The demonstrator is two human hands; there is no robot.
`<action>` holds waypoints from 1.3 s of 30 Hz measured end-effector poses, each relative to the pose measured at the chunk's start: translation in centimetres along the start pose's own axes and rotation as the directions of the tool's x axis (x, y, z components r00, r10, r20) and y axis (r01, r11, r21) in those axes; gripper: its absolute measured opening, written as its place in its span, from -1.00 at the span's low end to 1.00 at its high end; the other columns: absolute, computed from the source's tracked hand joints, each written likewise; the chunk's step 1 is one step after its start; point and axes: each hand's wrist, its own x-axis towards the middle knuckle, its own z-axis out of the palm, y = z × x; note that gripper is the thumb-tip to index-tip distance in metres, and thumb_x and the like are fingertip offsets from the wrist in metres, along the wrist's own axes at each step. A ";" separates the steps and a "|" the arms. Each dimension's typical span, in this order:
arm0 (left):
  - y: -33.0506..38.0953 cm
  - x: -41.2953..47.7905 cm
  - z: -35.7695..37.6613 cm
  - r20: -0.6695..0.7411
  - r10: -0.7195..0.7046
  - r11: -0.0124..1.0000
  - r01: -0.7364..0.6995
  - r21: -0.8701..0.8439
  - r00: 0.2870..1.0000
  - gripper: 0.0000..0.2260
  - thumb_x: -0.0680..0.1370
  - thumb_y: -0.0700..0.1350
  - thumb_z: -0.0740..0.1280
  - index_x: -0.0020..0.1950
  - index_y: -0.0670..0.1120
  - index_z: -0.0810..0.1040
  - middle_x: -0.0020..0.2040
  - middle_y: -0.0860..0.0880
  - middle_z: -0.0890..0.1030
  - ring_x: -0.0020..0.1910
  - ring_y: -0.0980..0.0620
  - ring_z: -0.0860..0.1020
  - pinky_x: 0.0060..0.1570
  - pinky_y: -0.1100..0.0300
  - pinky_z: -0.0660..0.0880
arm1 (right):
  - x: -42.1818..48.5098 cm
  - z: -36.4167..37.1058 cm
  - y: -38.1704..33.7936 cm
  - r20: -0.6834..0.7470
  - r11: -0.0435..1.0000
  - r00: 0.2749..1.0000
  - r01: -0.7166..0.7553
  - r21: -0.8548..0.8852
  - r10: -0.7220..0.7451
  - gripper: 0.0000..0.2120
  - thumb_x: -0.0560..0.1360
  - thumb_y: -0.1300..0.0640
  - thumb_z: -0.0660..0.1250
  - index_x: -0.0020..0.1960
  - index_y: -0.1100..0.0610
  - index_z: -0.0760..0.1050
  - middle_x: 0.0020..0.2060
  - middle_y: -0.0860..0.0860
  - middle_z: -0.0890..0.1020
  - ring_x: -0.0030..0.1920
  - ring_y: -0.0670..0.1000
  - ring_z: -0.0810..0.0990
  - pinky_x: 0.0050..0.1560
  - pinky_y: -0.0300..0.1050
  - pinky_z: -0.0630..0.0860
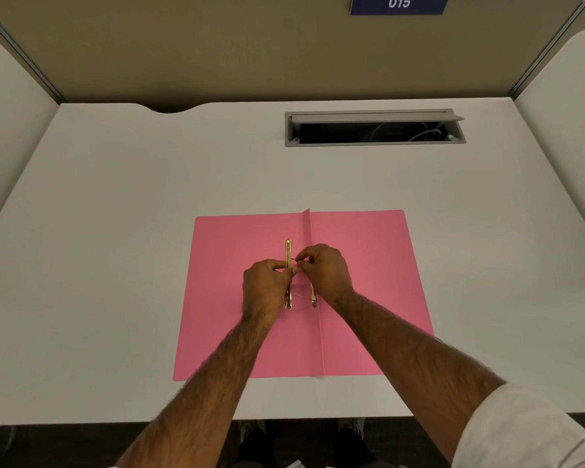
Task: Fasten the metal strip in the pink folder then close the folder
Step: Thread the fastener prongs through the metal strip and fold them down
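Strip lies just left of the spine on the open folder, which is flat on the surface. Fastening looks mid-step, closing not started. Left hand is over the strip's middle, fingers pinched at it. Right hand pinches a thin prong beside it; a second gold piece pokes out below.
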 end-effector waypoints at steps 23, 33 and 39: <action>0.5 0.9 0.4 0.069 -0.048 0.998 0.046 0.036 0.996 -0.74 0.44 0.00 0.55 0.00 -0.14 0.74 -0.16 -0.10 0.75 -0.17 -0.09 0.72 -0.03 -0.06 0.67 | -4.3 -1.6 1.4 -0.034 0.986 0.985 0.167 -0.027 -0.168 -0.91 0.51 0.21 0.38 -0.05 0.11 0.66 -0.16 -0.01 0.66 -0.24 -0.08 0.55 -0.16 -0.14 0.53; 1.2 1.2 0.5 0.086 -0.046 0.998 0.043 0.035 0.995 -0.80 0.43 -0.03 0.55 -0.05 -0.12 0.72 -0.24 -0.08 0.73 -0.24 -0.08 0.71 -0.10 -0.09 0.69 | -6.5 -1.4 2.1 0.114 0.974 0.967 0.223 0.051 -0.227 -0.86 0.49 0.20 0.44 0.01 0.06 0.72 -0.09 -0.02 0.74 -0.12 0.00 0.56 -0.07 -0.05 0.50; 1.2 0.9 0.6 0.091 -0.035 0.999 0.033 0.020 0.995 -0.83 0.44 -0.06 0.56 -0.08 -0.13 0.71 -0.28 -0.08 0.72 -0.30 -0.08 0.71 -0.15 -0.09 0.69 | -5.9 -1.2 2.0 0.054 0.971 0.978 0.194 0.142 -0.204 -0.84 0.48 0.32 0.42 -0.01 0.16 0.72 -0.10 0.05 0.74 -0.16 -0.11 0.59 -0.04 -0.24 0.51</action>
